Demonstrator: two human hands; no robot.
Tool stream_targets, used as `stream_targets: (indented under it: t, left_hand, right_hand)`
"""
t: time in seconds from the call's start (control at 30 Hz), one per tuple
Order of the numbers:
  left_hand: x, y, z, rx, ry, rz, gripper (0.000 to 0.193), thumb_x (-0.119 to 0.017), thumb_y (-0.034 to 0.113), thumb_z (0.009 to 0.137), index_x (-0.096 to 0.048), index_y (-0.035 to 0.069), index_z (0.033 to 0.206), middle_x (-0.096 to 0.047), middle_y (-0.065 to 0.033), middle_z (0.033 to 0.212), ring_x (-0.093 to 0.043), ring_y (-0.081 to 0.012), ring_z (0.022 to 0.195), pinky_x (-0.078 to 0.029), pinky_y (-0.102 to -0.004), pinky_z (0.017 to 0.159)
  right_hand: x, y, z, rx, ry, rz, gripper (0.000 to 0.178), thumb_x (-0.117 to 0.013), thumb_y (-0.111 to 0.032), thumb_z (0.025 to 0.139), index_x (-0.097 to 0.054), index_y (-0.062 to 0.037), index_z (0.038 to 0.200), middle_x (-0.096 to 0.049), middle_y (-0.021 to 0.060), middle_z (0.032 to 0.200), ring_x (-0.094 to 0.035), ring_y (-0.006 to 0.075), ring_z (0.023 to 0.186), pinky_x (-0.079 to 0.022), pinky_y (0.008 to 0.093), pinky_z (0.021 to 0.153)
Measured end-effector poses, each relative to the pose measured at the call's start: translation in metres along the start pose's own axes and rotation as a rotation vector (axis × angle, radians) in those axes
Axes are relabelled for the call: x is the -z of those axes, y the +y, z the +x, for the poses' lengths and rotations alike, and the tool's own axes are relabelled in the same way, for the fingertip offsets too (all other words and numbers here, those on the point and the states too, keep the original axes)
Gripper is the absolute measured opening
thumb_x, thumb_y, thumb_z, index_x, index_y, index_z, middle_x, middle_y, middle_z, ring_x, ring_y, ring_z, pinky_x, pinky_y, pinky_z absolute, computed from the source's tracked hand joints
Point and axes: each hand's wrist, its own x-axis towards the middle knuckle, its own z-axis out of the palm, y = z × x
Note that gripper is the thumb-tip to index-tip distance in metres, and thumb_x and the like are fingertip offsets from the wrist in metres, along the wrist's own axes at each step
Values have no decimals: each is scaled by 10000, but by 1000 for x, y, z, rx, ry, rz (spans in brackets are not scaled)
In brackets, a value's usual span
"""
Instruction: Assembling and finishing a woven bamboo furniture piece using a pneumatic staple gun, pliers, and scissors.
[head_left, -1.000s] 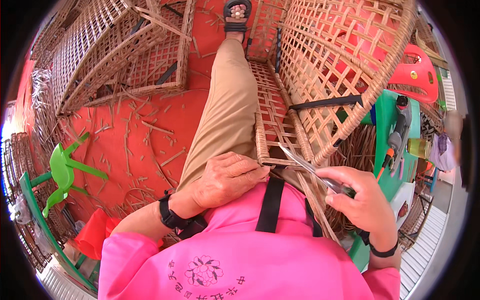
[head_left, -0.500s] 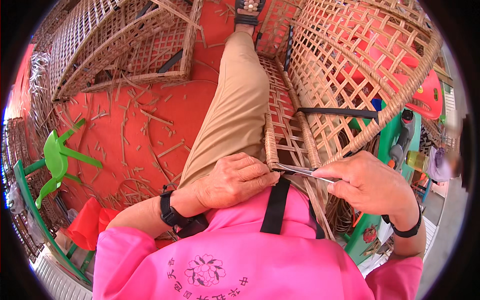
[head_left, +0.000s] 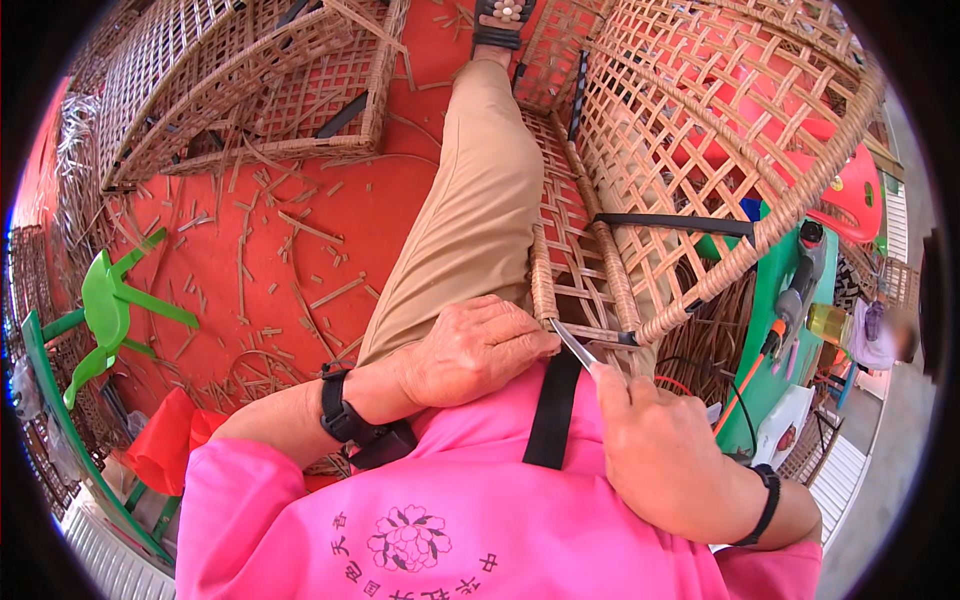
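A woven rattan frame (head_left: 700, 150), its edges wrapped in strip, leans against my lap on the right. My left hand (head_left: 468, 350) is closed at the frame's near left corner, thumb and fingers pressed together there; any strip end inside them is hidden. In my right hand (head_left: 672, 455) is a narrow metal blade (head_left: 574, 345), its handle covered by the fingers. The blade slants up and left, its tip at the wrapped corner beside my left fingertips. A black strap (head_left: 552, 415) hangs just below that corner.
Another woven rattan piece (head_left: 255, 90) lies at the far left. Cut strips (head_left: 310, 230) litter the red floor (head_left: 215, 270). A bright green plastic item (head_left: 105, 305) is on the left. On the right, a green stool (head_left: 745, 370) bears a power tool (head_left: 803, 270) and a yellowish bottle (head_left: 830, 322).
My right hand has moved left and nearer to my body, and the blade now points up-left at the corner. Loose strips that hung below the corner no longer show. My left hand stays put.
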Motion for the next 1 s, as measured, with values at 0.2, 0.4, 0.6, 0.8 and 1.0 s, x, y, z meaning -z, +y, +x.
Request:
stream_targets:
  t: [0.2,0.4,0.6,0.8,1.0]
  left_hand:
    - [-4,3,3,45,27,40,241,-753,55,735,-691,53,968,-644,-60,807,-639,-220,717,-530,-335,629]
    - [-10,10,-3,269,70,-75,145,-732,48,781,-709,48,924,-639,-93,799,-630,-255,712,-518,-336,641]
    - [-1,24,6,687,3,-436,94,-709,102,870,-711,28,929,-629,-62,788,-584,-135,686,-463,-280,631]
    - [3,32,21,1046,-49,-573,121,-671,135,923,-707,23,950,-606,11,737,-515,-61,667,-424,-235,613]
    - [11,31,50,1517,-69,-859,143,-704,187,879,-686,49,845,-595,22,711,-545,-64,640,-457,-224,601]
  right_hand:
    - [-14,-10,7,-54,95,-26,188,-573,-47,821,-587,52,980,-624,149,713,-682,265,630,-540,344,504]
    - [-20,-4,12,-49,107,6,126,-571,-46,813,-566,35,910,-656,166,699,-694,310,625,-560,385,544]
    - [-6,31,14,14,65,345,200,-524,-60,859,-609,72,982,-632,262,699,-657,412,661,-528,487,592]
    - [-6,51,15,39,57,503,293,-520,-88,894,-643,48,1122,-633,257,726,-643,426,693,-521,502,667]
    - [-20,76,18,134,81,655,240,-526,-75,867,-672,64,998,-614,290,729,-634,446,707,-513,503,682]
